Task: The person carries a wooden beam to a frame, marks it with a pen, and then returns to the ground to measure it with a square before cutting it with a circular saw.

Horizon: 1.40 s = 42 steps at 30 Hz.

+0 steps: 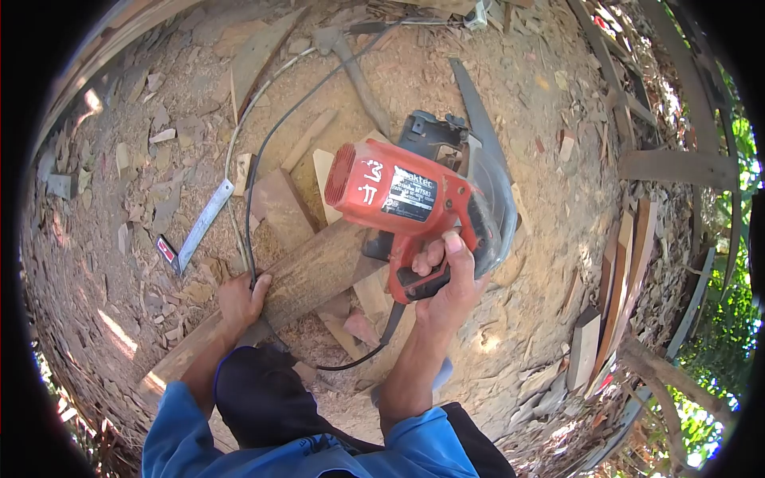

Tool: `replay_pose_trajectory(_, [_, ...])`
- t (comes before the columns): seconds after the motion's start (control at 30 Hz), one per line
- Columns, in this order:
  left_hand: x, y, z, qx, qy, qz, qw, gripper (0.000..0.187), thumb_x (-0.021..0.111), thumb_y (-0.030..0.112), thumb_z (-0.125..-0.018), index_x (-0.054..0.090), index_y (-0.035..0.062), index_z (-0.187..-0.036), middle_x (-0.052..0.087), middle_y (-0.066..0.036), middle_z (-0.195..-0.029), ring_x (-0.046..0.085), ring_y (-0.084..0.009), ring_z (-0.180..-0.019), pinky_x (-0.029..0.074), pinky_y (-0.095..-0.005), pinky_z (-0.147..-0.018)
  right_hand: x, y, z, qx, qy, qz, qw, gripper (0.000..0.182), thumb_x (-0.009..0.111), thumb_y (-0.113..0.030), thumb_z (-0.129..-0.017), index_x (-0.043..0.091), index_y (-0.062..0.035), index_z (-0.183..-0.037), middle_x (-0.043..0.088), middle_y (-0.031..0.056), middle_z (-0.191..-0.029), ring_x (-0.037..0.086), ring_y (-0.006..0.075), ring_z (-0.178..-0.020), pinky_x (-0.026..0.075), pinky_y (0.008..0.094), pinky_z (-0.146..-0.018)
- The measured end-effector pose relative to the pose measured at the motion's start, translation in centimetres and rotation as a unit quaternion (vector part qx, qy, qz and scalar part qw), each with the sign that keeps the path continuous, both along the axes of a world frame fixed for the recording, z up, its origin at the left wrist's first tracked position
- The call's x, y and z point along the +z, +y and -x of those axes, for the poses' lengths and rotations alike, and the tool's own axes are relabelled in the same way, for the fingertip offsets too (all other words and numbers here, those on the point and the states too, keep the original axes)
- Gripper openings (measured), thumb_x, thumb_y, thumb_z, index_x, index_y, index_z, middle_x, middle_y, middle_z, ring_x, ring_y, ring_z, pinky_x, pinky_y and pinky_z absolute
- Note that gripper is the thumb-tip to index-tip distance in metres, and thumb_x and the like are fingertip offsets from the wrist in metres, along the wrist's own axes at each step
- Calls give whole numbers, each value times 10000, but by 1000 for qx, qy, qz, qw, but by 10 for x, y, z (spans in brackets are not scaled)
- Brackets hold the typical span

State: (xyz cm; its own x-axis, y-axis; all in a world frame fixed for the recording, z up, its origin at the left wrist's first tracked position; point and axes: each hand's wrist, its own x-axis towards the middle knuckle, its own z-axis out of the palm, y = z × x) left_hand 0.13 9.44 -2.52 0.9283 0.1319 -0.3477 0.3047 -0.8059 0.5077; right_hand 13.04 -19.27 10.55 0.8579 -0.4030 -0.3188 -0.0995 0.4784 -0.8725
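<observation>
Right hand wrapped around the rear handle of a red Maktec circular saw, thumb up top; trigger finger not clear. Saw sits over the farther part of a wooden plank; can't tell if its base plate touches. Left hand rests on the same plank nearer the body; fingers partly hidden, can't tell if they close around the edge. Plank lies slanted, low over dirt ground strewn with chips.

Black power cord leaves the saw handle, loops by the plank, and runs up past the left hand. Metal square lies left of the plank, apart from it. Wooden-handled tool lies beyond the saw. Boards lean together, far right.
</observation>
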Motion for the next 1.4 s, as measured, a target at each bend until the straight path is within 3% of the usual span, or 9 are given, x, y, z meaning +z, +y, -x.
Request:
replay_pose_trajectory(0.57, [2,0,1,12,29,-4,1000,459,513,499,-927,723,93,-971,667,-198,-755,654,-405,-740,499,-482,-691,0,-2,-32,3,-8,-8,1000,290,648,-64,-867,600,83,-1112,555,50,-678,494,112,-524,427,261,-504])
replay_pose_trajectory(0.9, [7,0,2,-5,63,-45,997,443,524,487,-931,713,95,-1015,682,-200,-827,657,-400,-776,501,-483,-707,7,-20,-61,-20,-31,51,998,175,672,-130,-880,636,29,-941,556,31,-595,511,112,-458,383,248,-405])
replay_pose_trajectory(1.0, [5,0,9,23,-48,-23,998,440,535,468,-933,687,91,-1100,689,-201,-932,666,-380,-843,514,-467,-744,21,-58,-46,-42,-61,64,995,150,649,-126,-900,646,20,-935,555,35,-594,530,116,-467,400,245,-407])
replay_pose_trajectory(1.1, [2,0,12,29,-115,34,992,458,553,465,-927,656,89,-1167,687,-189,-1021,669,-368,-896,523,-454,-780,41,-117,-30,11,-23,211,977,198,641,-178,-908,655,19,-906,582,62,-614,565,135,-501,435,270,-444])
replay_pose_trajectory(1.17, [5,-1,11,21,-110,27,993,441,568,462,-922,673,94,-1143,696,-181,-1007,671,-370,-901,525,-450,-787,48,-160,-24,55,37,369,927,248,652,-224,-896,660,24,-911,643,120,-663,623,204,-530,481,318,-479])
replay_pose_trajectory(1.2, [8,-3,11,17,-108,24,994,433,576,460,-919,682,97,-1130,700,-177,-1001,673,-371,-904,527,-448,-791,44,-184,-22,76,32,516,853,277,665,-253,-880,662,21,-917,664,152,-716,648,251,-584,503,351,-522])
replay_pose_trajectory(1.27, [15,-6,9,24,-56,19,998,471,553,507,-921,701,93,-1091,703,-178,-988,672,-376,-910,525,-455,-794,25,-228,-21,101,25,762,639,339,691,-312,-847,667,16,-929,707,214,-821,699,346,-692,549,418,-608])
replay_pose_trajectory(1.33, [22,-8,3,23,1,2,1000,525,517,557,-923,716,89,-1051,703,-189,-976,669,-386,-915,520,-465,-806,10,-262,-18,252,196,805,499,442,691,-361,-814,652,11,-1050,702,259,-935,692,421,-907,558,480,-748])
replay_pose_trajectory(1.4, [27,-8,-1,10,68,-27,997,594,468,610,-925,728,83,-1012,700,-209,-966,664,-400,-920,513,-478,-827,5,-268,-1,361,267,803,393,330,648,-310,-852,676,-29,-1024,706,236,-1001,698,383,-941,565,480,-776])
